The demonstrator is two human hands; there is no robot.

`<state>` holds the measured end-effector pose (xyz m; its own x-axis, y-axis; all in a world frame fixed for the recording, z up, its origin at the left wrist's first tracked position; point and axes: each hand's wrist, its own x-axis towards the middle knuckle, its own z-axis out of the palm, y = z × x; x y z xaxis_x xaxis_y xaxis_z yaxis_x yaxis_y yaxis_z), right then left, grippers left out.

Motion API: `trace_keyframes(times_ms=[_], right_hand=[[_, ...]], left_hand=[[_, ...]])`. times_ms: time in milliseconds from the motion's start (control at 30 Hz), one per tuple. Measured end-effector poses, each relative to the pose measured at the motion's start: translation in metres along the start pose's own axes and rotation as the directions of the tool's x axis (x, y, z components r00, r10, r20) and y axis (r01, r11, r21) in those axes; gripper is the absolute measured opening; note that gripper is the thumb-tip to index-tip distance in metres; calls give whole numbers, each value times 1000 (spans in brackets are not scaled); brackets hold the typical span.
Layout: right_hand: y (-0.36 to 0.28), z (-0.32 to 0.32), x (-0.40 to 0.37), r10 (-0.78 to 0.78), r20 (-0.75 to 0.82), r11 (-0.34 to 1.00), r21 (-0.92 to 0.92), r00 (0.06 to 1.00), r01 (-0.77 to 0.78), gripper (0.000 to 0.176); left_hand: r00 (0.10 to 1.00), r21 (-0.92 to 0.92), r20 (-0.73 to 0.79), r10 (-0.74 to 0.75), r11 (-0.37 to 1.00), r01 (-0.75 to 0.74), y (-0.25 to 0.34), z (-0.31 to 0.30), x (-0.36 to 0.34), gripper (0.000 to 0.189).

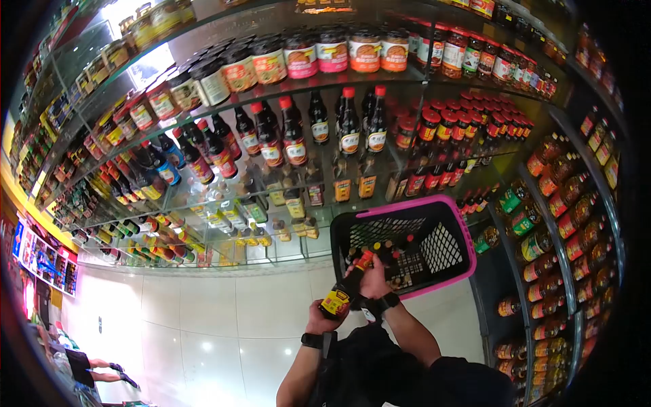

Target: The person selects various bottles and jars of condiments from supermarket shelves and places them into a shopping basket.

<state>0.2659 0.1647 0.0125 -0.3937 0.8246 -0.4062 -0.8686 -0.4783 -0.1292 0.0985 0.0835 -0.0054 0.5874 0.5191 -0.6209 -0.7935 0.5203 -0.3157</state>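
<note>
Both my hands are closed on a dark sauce bottle (337, 300) with a yellow label and a red-orange cap, tilted with its cap up and to the right. My left hand (321, 317) grips it near the base. Around its neck, just below the cap, is my right hand (373, 279). Right behind the bottle stands a black shopping basket (436, 249) with a pink rim, and several dark bottles with red, yellow and black caps (388, 247) sit inside it. My right hand is close to the basket's near left side.
Glass shelves (271, 258) curve across the front, filled with sauce bottles (349, 125) and jars (332, 53). On the right, racks hold large oil bottles (536, 244). White floor tiles (224, 305) lie below. Another person's legs (105, 370) show at the lower left.
</note>
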Motion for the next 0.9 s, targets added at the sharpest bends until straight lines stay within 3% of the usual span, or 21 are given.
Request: trace_keyframes(times_ms=[67, 167, 267, 400, 467, 500, 533, 567, 600, 633, 667, 767, 800, 833, 867, 900], right_hand=[[39, 6, 4, 80, -50, 996, 33, 996, -78, 53], [99, 12, 18, 80, -88, 997, -8, 993, -81, 51], [151, 10, 27, 209, -53, 974, -79, 977, -213, 49], [213, 30, 36, 334, -46, 928, -156, 941, -337, 51], [237, 31, 49, 406, -80, 886, -212, 910, -413, 51], [248, 33, 55, 433, -98, 861, -249, 896, -443, 52], [260, 34, 64, 479, -96, 834, -262, 873, -486, 53], [274, 34, 70, 494, -94, 822, -275, 864, -499, 53], [287, 37, 76, 509, -126, 805, -280, 851, -523, 53], [298, 39, 84, 524, -158, 788, -284, 837, -546, 53], [310, 41, 95, 552, -184, 765, -275, 813, -582, 54], [348, 58, 126, 594, -196, 716, -313, 780, -624, 55], [360, 66, 141, 602, -209, 707, -308, 771, -636, 55], [372, 77, 156, 608, -206, 700, -318, 767, -640, 55], [384, 88, 168, 616, -192, 703, -305, 764, -643, 54], [395, 100, 181, 623, -177, 706, -291, 762, -646, 53]], left_hand=[[998, 4, 13, 53, 999, -54, 23, -31, -21, 50], [998, -113, 9, 57, 992, -56, 48, -64, -59, 48], [971, -116, -88, 222, 966, -232, 66, -88, -100, 45], [976, -273, 111, 186, 950, -150, 96, -151, -128, 47], [972, -333, 102, 210, 928, -166, 100, -157, -149, 47], [946, -321, 55, 320, 903, -287, 104, -163, -154, 48], [916, -385, 216, 339, 891, -239, 108, -169, -162, 48], [859, -81, 208, 467, 884, -461, 110, -173, -167, 48], [784, 309, 196, 589, 722, -620, 110, -175, -174, 47], [695, 599, 181, 696, 482, -639, 109, -168, -187, 47], [637, 750, 151, 756, 332, -572, 110, -160, -202, 37], [718, 371, 119, 686, 640, -673, 174, -204, -191, 33], [788, -46, 183, 587, 806, -590, 201, -217, -190, 39], [812, -435, 295, 503, 828, -354, 216, -201, -205, 46], [822, -465, 198, 534, 789, -401, 224, -184, -219, 44], [757, -148, 174, 630, 776, -613, 241, -180, -224, 45]])
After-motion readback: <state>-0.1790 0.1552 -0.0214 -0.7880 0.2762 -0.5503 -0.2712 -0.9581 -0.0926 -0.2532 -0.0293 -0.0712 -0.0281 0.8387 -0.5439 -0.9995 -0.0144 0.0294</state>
